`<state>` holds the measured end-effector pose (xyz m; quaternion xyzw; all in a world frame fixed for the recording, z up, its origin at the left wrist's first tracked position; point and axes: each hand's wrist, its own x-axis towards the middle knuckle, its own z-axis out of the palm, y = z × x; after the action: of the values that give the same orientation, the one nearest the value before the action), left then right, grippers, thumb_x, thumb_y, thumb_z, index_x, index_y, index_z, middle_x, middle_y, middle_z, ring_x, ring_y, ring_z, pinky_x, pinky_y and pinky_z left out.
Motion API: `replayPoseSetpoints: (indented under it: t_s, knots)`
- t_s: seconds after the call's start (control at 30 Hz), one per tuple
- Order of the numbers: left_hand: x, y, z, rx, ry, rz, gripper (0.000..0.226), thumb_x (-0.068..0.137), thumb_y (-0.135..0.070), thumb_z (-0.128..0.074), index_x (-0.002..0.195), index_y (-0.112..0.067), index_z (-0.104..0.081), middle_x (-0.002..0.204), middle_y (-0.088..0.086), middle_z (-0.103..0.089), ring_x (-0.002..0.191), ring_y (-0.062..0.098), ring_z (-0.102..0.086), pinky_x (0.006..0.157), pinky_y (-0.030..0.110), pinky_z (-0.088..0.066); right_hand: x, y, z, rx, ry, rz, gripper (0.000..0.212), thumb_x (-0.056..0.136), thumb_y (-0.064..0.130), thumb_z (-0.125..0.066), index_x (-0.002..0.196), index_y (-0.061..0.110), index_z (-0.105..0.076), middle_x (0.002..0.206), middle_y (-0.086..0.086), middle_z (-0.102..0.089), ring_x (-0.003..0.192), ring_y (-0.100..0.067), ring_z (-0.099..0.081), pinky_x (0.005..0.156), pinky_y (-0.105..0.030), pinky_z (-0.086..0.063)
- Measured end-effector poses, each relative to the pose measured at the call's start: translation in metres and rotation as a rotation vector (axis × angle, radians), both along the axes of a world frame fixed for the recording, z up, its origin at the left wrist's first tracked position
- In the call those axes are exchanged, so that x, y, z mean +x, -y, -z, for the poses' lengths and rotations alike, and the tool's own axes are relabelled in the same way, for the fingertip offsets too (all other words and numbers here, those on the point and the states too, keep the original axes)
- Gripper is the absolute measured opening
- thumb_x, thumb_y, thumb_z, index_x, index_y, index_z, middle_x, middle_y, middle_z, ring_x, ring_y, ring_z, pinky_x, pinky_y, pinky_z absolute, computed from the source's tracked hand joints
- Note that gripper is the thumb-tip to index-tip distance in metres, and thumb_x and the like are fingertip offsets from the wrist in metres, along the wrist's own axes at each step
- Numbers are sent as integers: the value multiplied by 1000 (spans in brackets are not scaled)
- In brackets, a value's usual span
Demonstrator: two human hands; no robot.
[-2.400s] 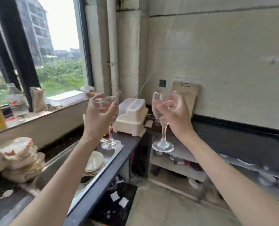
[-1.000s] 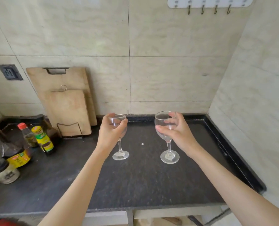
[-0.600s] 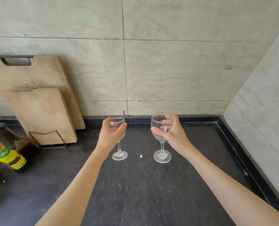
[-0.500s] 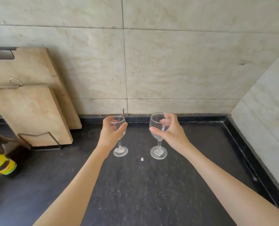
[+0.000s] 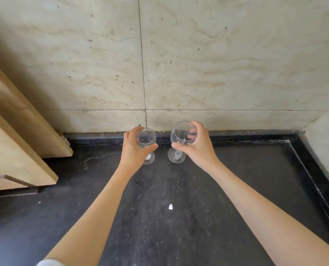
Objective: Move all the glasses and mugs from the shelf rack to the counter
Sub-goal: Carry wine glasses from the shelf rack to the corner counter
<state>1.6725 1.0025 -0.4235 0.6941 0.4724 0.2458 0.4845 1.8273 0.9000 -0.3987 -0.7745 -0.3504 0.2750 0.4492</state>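
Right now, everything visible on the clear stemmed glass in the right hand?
The clear stemmed wine glass has a rounded bowl, short stem and round foot. It looks empty and upright, near the back of the black stone counter. The right hand wraps its bowl. Whether the foot touches down is unclear.

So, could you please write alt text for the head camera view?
Two bare hands each hold a clear wine glass, left hand on the smaller glass, right hand on the larger glass, at the back of a dark counter.

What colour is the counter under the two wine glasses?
Black with pale speckles, the counter shows best in the head view.
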Motion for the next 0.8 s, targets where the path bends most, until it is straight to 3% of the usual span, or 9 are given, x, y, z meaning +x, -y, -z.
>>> replayPoseSetpoints:
  t_s: [0.27,0.63,0.7,0.8]
  knots:
    - [14,-8,16,45,-24,34,67,73,-23,-77,130,-23,-42,129,1,-42,118,24,-45,98,49,-41,15,-22,20,-47,93,-47,87,63,39,-80,134,29,-31,123,3,-45,105,-11,-50,84,-28,-43]
    - [19,-8,20,51,-63,48,72,75,-26,-75,135,-22,-36,131,6,-38,123,24,-40,101,45,-38,20,-26,35,-90,63,-76,90,64,38,-79,137,30,-26,125,5,-41,104,-10,-48,83,-25,-40]
    - [19,-6,21,21,-48,48,78,76,-25,-74,140,-19,-30,137,7,-35,126,23,-39,102,46,-39,20,-26,36,-96,60,-85,93,64,38,-79,138,31,-24,129,5,-40,110,-11,-48,86,-26,-41]
    - [12,-1,21,-92,-1,41,94,74,-28,-75,146,-17,-15,148,5,-23,131,19,-34,106,42,-36,20,-19,36,-113,27,-91,105,65,40,-79,144,32,-10,148,3,-29,132,-15,-35,105,-36,-36]
